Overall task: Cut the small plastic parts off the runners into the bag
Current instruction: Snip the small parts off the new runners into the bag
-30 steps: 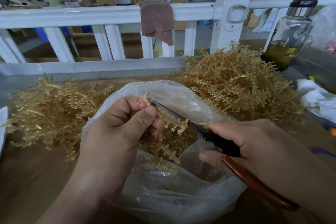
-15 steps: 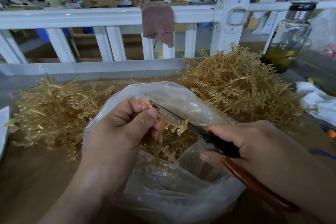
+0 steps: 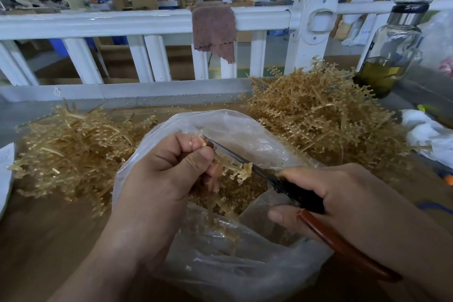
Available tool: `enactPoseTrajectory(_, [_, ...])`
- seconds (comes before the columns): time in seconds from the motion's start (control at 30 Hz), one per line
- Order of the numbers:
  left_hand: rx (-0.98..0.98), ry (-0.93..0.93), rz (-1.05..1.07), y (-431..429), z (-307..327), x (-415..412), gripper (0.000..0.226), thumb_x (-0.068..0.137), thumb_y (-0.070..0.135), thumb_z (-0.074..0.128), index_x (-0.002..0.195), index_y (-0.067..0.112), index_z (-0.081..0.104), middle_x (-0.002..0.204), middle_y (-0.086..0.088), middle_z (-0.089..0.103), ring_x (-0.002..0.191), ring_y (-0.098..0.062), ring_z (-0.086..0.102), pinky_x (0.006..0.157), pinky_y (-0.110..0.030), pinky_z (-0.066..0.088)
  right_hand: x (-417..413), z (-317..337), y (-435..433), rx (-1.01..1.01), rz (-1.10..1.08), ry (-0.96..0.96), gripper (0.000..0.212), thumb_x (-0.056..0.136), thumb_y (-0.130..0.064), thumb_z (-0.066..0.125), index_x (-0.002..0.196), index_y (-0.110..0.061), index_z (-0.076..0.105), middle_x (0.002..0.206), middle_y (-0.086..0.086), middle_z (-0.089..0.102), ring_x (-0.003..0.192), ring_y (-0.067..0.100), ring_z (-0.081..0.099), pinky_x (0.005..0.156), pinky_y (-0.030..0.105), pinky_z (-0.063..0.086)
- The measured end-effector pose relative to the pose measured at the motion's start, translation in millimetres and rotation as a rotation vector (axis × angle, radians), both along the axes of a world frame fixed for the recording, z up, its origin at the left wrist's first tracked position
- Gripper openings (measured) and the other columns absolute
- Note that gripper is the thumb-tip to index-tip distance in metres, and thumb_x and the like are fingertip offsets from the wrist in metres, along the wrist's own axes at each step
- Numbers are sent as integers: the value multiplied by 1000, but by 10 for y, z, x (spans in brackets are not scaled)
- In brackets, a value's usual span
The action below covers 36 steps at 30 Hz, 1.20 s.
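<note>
The left hand point(image 3: 166, 179) holds one runner point(image 3: 235, 168) over the mouth of the bag point(image 3: 245, 267). Its fingers point(image 3: 181, 147) are curled, and the thumb clamps the runner against them. The free end of the runner points right, and further branches hang below the hand into the bag. The right hand point(image 3: 355, 201) grips the scissors point(image 3: 302, 200), fingers wrapped round the black body, with the red-brown handle running out beneath the palm. The blades lie along the upper edge of the runner, tip close to the left fingertips; whether they are parted cannot be determined. The clear bag stands open on the brown worktop point(image 3: 36, 240), and the cut parts point(image 3: 247, 193) lie heaped inside it. The left pile point(image 3: 73, 149) of runners lies beside the bag; the taller right pile point(image 3: 318, 115) lies behind it. A glass bottle point(image 3: 389, 56) stands just beyond the right pile. A brown cloth point(image 3: 213, 29) hangs over the white railing point(image 3: 122, 22).
</note>
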<state>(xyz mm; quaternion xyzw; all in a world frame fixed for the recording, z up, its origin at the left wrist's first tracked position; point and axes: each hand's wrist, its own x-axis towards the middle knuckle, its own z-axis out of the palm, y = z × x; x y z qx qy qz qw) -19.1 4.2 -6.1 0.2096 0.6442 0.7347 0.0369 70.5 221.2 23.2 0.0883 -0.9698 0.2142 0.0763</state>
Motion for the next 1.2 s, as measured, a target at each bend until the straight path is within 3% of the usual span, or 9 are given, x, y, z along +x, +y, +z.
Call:
enactPoseTrajectory(0.13, [19, 13, -6, -1, -5, -3, 17, 87, 23, 65, 70, 23, 64, 66, -5, 61, 58, -15, 54, 55, -21, 48, -7, 17, 26, -6, 26, -15, 52, 81, -75, 49, 92, -26, 62, 69, -5, 59, 61, 10, 57, 55, 27, 42])
enactPoseTrajectory(0.8, [49, 12, -19, 8, 6, -6, 15, 86, 20, 64, 71, 24, 65, 65, -3, 59, 57, -13, 54, 54, -21, 48, -11, 59, 4, 9, 29, -23, 46, 84, -67, 51, 84, -22, 61, 64, -4, 55, 60, 12, 56, 52, 20, 38])
enactPoseTrajectory(0.97, [60, -15, -22, 14, 18, 5, 14, 86, 20, 64, 72, 22, 63, 66, -4, 60, 58, -15, 54, 56, -23, 49, -3, 32, -13, 1, 13, -6, 50, 81, -73, 42, 80, -25, 59, 67, -8, 56, 60, 11, 56, 53, 24, 39])
enactPoseTrajectory(1.2, [31, -58, -22, 5, 37, 30, 22, 87, 30, 62, 68, 19, 66, 68, -10, 62, 60, -19, 56, 57, -26, 49, -25, -17, -4, -14, 22, -14, 46, 80, -76, 43, 90, -35, 59, 71, -11, 60, 62, 7, 58, 54, 19, 42])
